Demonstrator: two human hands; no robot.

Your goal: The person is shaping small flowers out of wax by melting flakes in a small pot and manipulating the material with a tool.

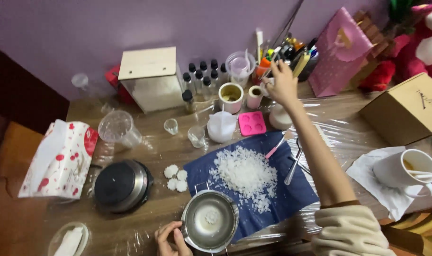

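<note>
Fingers of our left hand curl against the rim of the metal bowl at its lower-left edge, touching it; thumb and forefinger look pinched on the rim. Bowl sits at the near edge of the blue cloth, just below the pile of white flakes. Our right hand is stretched to the back of the table, fingers bunched by a small white cup approx. beside the pink cup; grip can't be told. Black hot plate lies left of bowl, near but apart.
</note>
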